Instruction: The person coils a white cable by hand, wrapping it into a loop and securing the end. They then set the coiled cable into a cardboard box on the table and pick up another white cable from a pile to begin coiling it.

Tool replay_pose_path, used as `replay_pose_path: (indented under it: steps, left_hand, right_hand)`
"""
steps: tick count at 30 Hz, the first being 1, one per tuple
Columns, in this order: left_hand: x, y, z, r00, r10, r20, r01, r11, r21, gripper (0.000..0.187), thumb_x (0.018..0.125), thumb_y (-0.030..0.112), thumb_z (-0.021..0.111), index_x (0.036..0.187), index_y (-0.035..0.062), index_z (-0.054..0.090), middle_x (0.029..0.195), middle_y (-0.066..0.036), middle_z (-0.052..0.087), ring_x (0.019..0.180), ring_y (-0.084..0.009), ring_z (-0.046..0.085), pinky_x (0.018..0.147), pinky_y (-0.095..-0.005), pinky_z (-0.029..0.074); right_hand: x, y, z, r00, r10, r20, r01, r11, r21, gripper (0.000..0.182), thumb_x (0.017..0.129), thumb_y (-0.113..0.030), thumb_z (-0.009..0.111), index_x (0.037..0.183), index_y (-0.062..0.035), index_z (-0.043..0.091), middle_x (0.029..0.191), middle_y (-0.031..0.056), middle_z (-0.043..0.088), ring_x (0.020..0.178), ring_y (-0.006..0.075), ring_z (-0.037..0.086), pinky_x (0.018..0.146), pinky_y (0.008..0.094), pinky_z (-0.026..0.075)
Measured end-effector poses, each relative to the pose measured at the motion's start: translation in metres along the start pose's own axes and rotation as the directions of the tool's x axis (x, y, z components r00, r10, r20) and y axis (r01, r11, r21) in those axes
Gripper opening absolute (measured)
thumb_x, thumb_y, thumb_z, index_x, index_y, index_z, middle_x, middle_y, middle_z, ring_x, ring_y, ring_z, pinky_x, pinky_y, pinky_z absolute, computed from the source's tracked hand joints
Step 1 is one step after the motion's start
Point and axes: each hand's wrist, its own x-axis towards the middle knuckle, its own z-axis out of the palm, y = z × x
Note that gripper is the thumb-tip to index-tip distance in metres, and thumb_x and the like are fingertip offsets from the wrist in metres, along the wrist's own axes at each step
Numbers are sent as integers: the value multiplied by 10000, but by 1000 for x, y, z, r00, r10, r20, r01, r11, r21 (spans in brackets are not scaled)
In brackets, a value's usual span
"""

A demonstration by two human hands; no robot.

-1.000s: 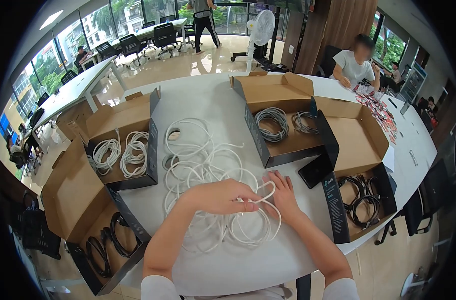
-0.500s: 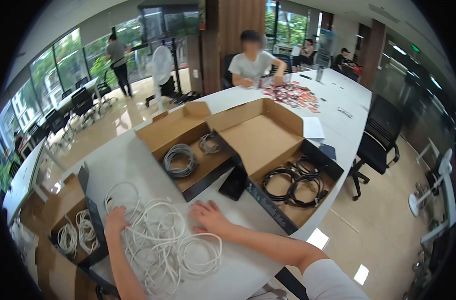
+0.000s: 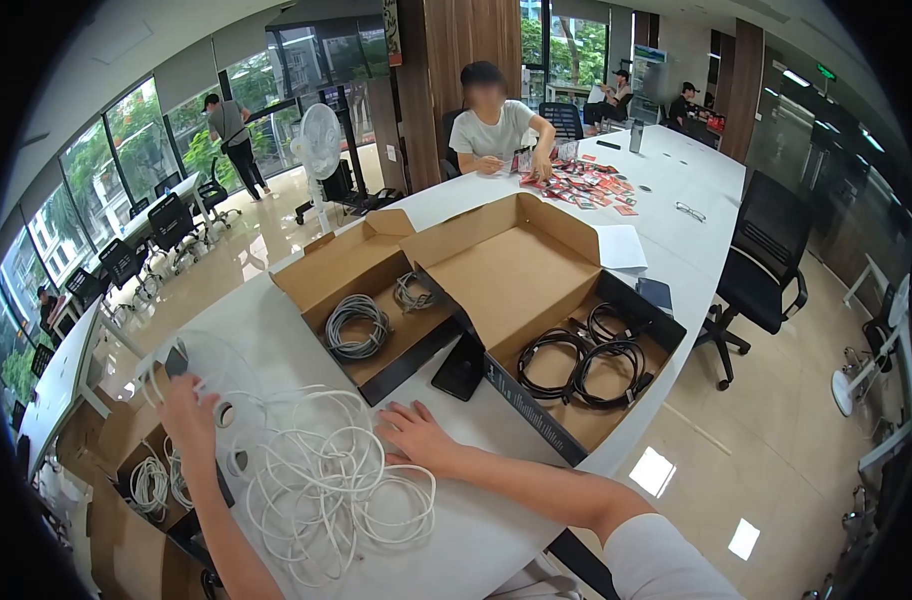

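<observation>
A tangled heap of white cable (image 3: 321, 465) lies on the white table in front of me. My left hand (image 3: 188, 415) is raised at the heap's left side, its fingers closed on a strand of the white cable; the loop around it is smeared by motion. My right hand (image 3: 416, 438) rests palm down with fingers spread, on the table at the heap's right edge. Left of the heap, an open box (image 3: 126, 440) holds coiled white cables (image 3: 149, 487), partly behind my left forearm.
Beyond the heap, one open box (image 3: 406, 365) holds grey cable coils (image 3: 357, 327); another (image 3: 536, 410) holds black cable coils (image 3: 586, 365). A black phone (image 3: 460, 368) lies between them. Across the table, a person (image 3: 496, 135) handles red packets (image 3: 586, 185). An office chair (image 3: 766, 260) stands right.
My left hand has moved up and to the left, drawing a loop of white cable away from the heap. My right hand stays on the table. The view has shifted slightly.
</observation>
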Motion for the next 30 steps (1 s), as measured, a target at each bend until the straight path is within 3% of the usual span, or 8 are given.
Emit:
replay_pose_path:
  steps: [4, 10, 15, 17, 22, 25, 28, 30]
  left_hand:
    - [15, 30, -43, 920, 110, -375, -68, 990, 124, 243, 777, 128, 716, 964, 35, 591, 870, -89, 596, 745, -269, 572, 704, -394, 444]
    - [27, 44, -83, 730, -22, -684, -115, 981, -154, 213, 879, 197, 652, 986, 27, 582, 880, -74, 576, 702, -223, 522, 672, -350, 438]
    - [11, 66, -92, 914, -19, -406, -59, 982, -178, 141, 847, 103, 641, 948, 15, 599, 851, -94, 549, 737, -267, 537, 687, -368, 441]
    - [0, 71, -80, 946, 118, -302, -180, 965, -190, 137, 812, 87, 655, 929, 24, 622, 856, -87, 559, 765, -267, 549, 734, -389, 433]
    - [-23, 101, -70, 857, 515, -4, -512, 850, -123, 169, 734, 48, 665, 902, 61, 667, 852, -62, 583, 839, -252, 568, 897, -443, 383]
    - [-35, 116, -48, 780, 626, -21, -621, 769, -153, 183, 722, 44, 656, 900, 81, 671, 827, -45, 579, 841, -237, 568, 972, -454, 353]
    - [-44, 129, -35, 733, 677, -72, -678, 715, -172, 170, 735, 50, 627, 888, 110, 672, 801, -20, 572, 852, -212, 568, 1012, -455, 343]
    - [-49, 144, -37, 720, 691, -61, -684, 692, -228, 170, 738, 51, 613, 877, 129, 673, 792, -4, 572, 849, -197, 570, 1030, -450, 337]
  right_hand:
    - [0, 0, -2, 1000, -1, 14, 1, 1000, 10, 495, 846, -358, 640, 1236, -80, 516, 1352, 162, 423, 1326, 359, 340, 1073, 597, 255]
    - [1, -4, -10, 999, 12, 38, -12, 1000, -6, 522, 863, -388, 622, 1263, -75, 498, 1372, 159, 419, 1336, 358, 337, 1082, 591, 251]
    - [1, -6, -11, 999, 18, 47, -18, 1000, 6, 525, 864, -390, 624, 1261, -70, 504, 1373, 165, 418, 1343, 358, 327, 1080, 596, 247]
    - [1, -6, -12, 999, 11, 34, -11, 1000, 9, 507, 859, -368, 632, 1250, -68, 515, 1360, 164, 431, 1323, 361, 351, 1072, 591, 263]
    - [9, 4, -21, 985, 154, 84, -172, 941, 291, 411, 851, -211, 633, 1220, -55, 541, 1254, 147, 533, 1166, 342, 533, 1036, 489, 358]
    - [11, 12, -17, 896, 443, 18, -312, 602, 735, 417, 840, -77, 592, 1249, -52, 516, 1209, 120, 581, 1066, 289, 605, 998, 406, 403]
    - [13, 16, -25, 940, 337, -59, -61, 337, 940, 600, 821, -24, 589, 1383, -74, 385, 1326, 127, 509, 1160, 262, 550, 1010, 385, 391]
    - [14, 10, -38, 982, 175, -74, 14, 324, 946, 737, 806, -16, 607, 1450, -95, 258, 1392, 129, 442, 1217, 258, 506, 1027, 376, 381]
